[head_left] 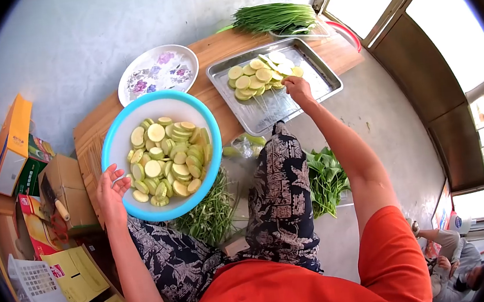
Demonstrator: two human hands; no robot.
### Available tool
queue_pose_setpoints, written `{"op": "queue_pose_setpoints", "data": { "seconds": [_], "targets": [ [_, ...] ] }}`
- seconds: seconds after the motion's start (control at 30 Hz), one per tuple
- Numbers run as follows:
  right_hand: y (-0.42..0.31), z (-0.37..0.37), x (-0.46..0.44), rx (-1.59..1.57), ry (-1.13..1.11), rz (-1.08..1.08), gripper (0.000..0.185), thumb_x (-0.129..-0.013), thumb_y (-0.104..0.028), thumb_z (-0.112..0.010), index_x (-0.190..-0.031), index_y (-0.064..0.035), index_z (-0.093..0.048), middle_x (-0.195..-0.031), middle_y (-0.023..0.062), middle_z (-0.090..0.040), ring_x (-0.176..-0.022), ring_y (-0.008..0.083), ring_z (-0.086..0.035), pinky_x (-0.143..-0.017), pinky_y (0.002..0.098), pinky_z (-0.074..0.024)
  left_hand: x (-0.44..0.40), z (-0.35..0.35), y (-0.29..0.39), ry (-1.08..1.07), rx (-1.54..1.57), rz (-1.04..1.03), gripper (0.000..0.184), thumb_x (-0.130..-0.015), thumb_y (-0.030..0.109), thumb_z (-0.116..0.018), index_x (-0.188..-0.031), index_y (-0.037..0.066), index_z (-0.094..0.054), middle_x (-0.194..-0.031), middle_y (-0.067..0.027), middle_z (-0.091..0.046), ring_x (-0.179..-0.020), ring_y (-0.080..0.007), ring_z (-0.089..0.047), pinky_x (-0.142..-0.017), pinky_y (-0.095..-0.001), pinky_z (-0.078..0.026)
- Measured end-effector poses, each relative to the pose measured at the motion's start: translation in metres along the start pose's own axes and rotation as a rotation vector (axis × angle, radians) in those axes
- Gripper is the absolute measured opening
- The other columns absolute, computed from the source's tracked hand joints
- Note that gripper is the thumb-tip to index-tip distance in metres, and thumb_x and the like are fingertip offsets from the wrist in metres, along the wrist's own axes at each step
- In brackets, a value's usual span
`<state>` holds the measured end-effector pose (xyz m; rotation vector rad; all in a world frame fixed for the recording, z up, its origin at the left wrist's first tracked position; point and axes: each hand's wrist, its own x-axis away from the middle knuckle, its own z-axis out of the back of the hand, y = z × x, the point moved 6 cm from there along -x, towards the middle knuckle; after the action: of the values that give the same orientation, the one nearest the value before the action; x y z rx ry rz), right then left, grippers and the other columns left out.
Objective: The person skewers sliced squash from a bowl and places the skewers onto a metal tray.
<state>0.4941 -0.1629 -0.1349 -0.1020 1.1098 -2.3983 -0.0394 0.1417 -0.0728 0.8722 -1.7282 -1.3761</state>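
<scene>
Slices [255, 80] heaped in metal tray [278, 104]; heap's long axis runs left to right.
Right hand [298, 88] at heap's right end: fingertips partly hidden, grip cannot be told. Left hand [113, 189]: fingers apart, at rim of basin [216, 149].

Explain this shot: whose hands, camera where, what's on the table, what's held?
No machine here: a person works bare-handed, seen by one camera worn on the head, looking forward and down. The wooden table bears a flowered plate, a bundle of long green stalks and a metal tray with pale green slices. The left hand, open, is at the rim of a blue-rimmed basin of similar slices. The right hand is beside the tray's slices; whether it grips anything is unclear.
</scene>
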Motion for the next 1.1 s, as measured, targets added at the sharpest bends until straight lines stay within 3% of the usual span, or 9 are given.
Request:
{"op": "queue_pose_setpoints", "data": {
  "seconds": [0.07, 0.13, 0.37, 0.57, 0.73, 0.87, 0.93, 1.07, 1.1],
  "targets": [
    [0.015, -0.006, -0.013, 0.065, 0.03, -0.012, 0.02, -0.087, -0.019, -0.057, -0.095, -0.0064, -0.071, -0.066, 0.0054, -0.063, -0.062, 0.0132, -0.058, -0.06, 0.0286, -0.0464, 0.003, -0.004, 0.0, -0.007, -0.012, 0.002, 0.042, -0.1, 0.034, -0.045, -0.121, -0.001, -0.054, -0.102, -0.0091, -0.059, -0.084, -0.0161, -0.059, -0.078, -0.0304, -0.05],
    [0.024, -0.011, -0.02, 0.169, 0.044, -0.114, 0.023, -0.085, -0.026, -0.055, -0.095, -0.0155, -0.073, -0.091, 0.0153, -0.069, -0.09, 0.0328, -0.065, -0.08, 0.042, -0.0498, 0.003, -0.006, 0.0, -0.012, -0.024, 0.001, 0.041, -0.1, 0.033, -0.045, -0.121, -0.001, -0.054, -0.101, -0.0091, -0.06, -0.083, -0.0158, -0.06, -0.077, -0.0298, -0.05],
    [0.003, -0.009, -0.003, 0.347, 0.073, 0.003, 0.023, -0.085, -0.022, -0.054, -0.096, -0.012, -0.071, -0.093, 0.0173, -0.068, -0.092, 0.0345, -0.064, -0.079, 0.0427, -0.0496, 0.005, -0.006, 0.002, -0.01, -0.007, -0.006, 0.038, -0.1, 0.031, -0.047, -0.119, -0.001, -0.056, -0.1, -0.0092, -0.061, -0.083, -0.0153, -0.061, -0.077, -0.0293, -0.051],
    [0.024, -0.028, -0.015, 0.238, 0.13, 0.074, 0.024, -0.085, -0.017, -0.052, -0.095, -0.0081, -0.072, -0.082, 0.017, -0.069, -0.076, 0.0282, -0.067, -0.072, 0.0376, -0.0517, 0.008, -0.008, -0.006, -0.013, -0.04, 0.008, 0.035, -0.1, 0.029, -0.046, -0.117, 0.0, -0.057, -0.098, -0.0081, -0.062, -0.08, -0.0141, -0.061, -0.075, -0.0286, -0.052],
    [0.044, -0.031, -0.034, 0.188, 0.146, -0.051, 0.023, -0.084, -0.013, -0.053, -0.095, -0.0069, -0.072, -0.069, 0.0115, -0.068, -0.062, 0.0192, -0.067, -0.063, 0.031, -0.0518, 0.008, -0.006, -0.007, 0.0, -0.042, 0.018, 0.035, -0.101, 0.028, -0.044, -0.116, 0.0, -0.058, -0.098, -0.008, -0.062, -0.079, -0.0137, -0.062, -0.074, -0.0283, -0.052],
    [0.045, -0.038, -0.039, 0.184, 0.103, -0.079, 0.024, -0.082, -0.013, -0.052, -0.096, -0.0072, -0.072, -0.072, 0.0137, -0.068, -0.062, 0.0212, -0.068, -0.065, 0.0345, -0.0531, 0.007, -0.002, -0.006, 0.022, -0.049, 0.019, 0.034, -0.1, 0.028, -0.046, -0.117, 0.0, -0.057, -0.098, -0.0085, -0.062, -0.08, -0.0151, -0.062, -0.074, -0.0295, -0.053],
    [0.037, -0.032, -0.037, 0.364, 0.054, -0.018, 0.025, -0.085, -0.017, -0.051, -0.103, -0.0094, -0.067, -0.098, 0.0235, -0.065, -0.095, 0.0384, -0.063, -0.08, 0.0466, -0.0504, 0.001, 0.011, -0.003, 0.078, 0.012, -0.048, 0.035, -0.099, 0.028, -0.05, -0.117, 0.0, -0.057, -0.099, -0.0096, -0.062, -0.081, -0.017, -0.063, -0.076, -0.0312, -0.053],
    [0.038, -0.022, -0.059, 0.312, 0.15, 0.501, 0.034, -0.087, -0.017, -0.054, -0.118, -0.0039, -0.059, -0.113, 0.0192, -0.06, -0.107, 0.0353, -0.057, -0.092, 0.043, -0.0449, -0.005, 0.077, 0.021, 0.17, 0.099, -0.183, 0.038, -0.095, 0.03, -0.057, -0.12, 0.002, -0.057, -0.102, -0.0101, -0.064, -0.083, -0.0185, -0.065, -0.074, -0.0298, -0.053],
    [-0.005, -0.012, -0.04, 0.275, 0.074, 0.429, 0.035, -0.086, -0.015, -0.058, -0.119, -0.0021, -0.059, -0.117, 0.0176, -0.06, -0.111, 0.0331, -0.056, -0.096, 0.0396, -0.0428, -0.003, 0.095, 0.027, 0.203, 0.11, -0.208, 0.036, -0.094, 0.03, -0.058, -0.118, 0.003, -0.059, -0.099, -0.0092, -0.065, -0.079, -0.0175, -0.066, -0.071, -0.0283, -0.052]
  ]
}}
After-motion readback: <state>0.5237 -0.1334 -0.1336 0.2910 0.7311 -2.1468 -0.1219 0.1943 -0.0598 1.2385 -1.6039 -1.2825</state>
